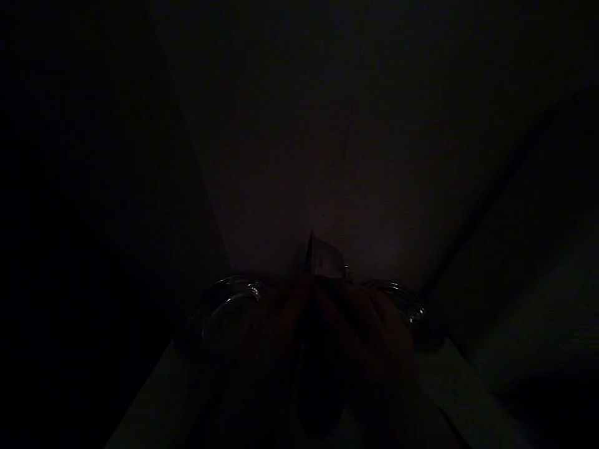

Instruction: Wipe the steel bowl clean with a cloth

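The view is very dark. My left hand (281, 318) and my right hand (369, 324) are close together in the lower middle, fingers drawn in and thumbs nearly meeting. Between their fingertips a thin, flat, greyish piece (328, 259) with a pointed upper corner stands up; its kind cannot be made out. Both hands appear closed on its lower edge, which the fingers hide. Beside my left hand is a shiny round metal dish (229, 305). Another shiny metal dish (402, 299) is partly hidden behind my right hand.
A pale tabletop (150, 399) shows at the lower left, and its edge slants down on both sides. Behind the dishes rises a dim, flat wall-like surface (290, 156). Deep shadow covers the far left and right.
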`<state>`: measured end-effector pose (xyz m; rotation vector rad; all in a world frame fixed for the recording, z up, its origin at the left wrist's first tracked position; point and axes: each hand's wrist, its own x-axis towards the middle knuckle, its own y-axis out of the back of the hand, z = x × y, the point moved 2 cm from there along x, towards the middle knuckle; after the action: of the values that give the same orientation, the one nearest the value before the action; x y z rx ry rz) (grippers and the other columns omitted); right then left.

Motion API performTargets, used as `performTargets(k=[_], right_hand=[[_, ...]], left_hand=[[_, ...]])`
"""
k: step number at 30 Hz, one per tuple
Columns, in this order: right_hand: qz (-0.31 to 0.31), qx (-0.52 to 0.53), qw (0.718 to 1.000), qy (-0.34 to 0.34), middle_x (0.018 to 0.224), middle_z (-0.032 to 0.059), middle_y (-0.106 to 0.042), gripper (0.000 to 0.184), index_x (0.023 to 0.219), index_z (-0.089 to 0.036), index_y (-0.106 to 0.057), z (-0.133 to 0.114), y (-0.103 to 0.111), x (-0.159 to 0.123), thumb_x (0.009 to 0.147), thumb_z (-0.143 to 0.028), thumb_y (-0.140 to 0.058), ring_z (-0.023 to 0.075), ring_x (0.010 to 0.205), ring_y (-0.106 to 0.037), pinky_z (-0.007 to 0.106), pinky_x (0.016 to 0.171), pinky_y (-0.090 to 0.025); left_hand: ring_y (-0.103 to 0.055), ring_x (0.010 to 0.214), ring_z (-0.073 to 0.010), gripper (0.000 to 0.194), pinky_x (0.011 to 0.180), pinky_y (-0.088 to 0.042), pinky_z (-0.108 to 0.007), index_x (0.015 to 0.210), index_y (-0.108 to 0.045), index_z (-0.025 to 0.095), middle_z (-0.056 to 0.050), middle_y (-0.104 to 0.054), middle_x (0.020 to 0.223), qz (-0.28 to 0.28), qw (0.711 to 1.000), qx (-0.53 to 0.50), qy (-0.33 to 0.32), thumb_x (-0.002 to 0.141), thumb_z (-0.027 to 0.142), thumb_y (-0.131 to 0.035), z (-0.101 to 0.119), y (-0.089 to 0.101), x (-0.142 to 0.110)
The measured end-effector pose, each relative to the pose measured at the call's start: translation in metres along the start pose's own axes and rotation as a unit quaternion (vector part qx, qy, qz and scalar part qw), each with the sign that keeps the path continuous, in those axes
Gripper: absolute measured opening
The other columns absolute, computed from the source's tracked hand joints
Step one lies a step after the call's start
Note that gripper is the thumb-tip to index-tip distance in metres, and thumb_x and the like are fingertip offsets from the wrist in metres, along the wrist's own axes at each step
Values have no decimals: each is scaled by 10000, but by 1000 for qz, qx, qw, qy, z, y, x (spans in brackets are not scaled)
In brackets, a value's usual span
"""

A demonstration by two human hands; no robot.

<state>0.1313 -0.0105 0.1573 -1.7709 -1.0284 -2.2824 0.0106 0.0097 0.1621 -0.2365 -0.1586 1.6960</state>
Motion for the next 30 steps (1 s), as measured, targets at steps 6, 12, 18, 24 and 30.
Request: performTargets(k=[6,12,18,24,30], right_hand=[[-10,2,1000,14,1098,130,-634,293,1158,-129,-608,1,0,0,899,-121,-473,257,924,-534,409,729,-494],[-13,28,999,42,1060,97,-660,261,1109,-135,-640,-5,0,1,897,-138,-489,233,933,-556,371,747,-504],[-9,0,1000,4,1094,126,-629,295,1152,-139,-620,2,3,2,901,-135,-466,251,935,-525,399,749,-481],[-16,-12,1000,-7,1105,136,-621,304,1159,-139,-616,1,3,3,893,-126,-470,259,937,-513,417,753,-478],[4,8,999,40,1033,109,-656,263,1073,-129,-653,-6,4,3,879,-98,-478,238,923,-540,389,746,-486]], left_hand=[[-585,1090,-280,320,957,-441,-357,815,-713,240,-44,-707,1006,81,994,75,-12,625,497,-711,-1,11,10],[-558,1125,-268,264,1027,-380,-384,858,-689,270,-21,-686,1067,80,990,115,-32,716,485,-634,0,15,20],[-603,1077,-252,281,966,-446,-365,855,-680,249,-36,-698,1044,64,995,76,0,678,467,-681,-2,11,11],[-601,1106,-240,321,900,-498,-299,1017,-680,264,-30,-664,1168,-14,998,54,41,727,399,-661,6,3,2],[-618,1066,-239,323,919,-482,-318,990,-699,259,-35,-690,1100,18,997,79,1,779,478,-589,7,7,7]])
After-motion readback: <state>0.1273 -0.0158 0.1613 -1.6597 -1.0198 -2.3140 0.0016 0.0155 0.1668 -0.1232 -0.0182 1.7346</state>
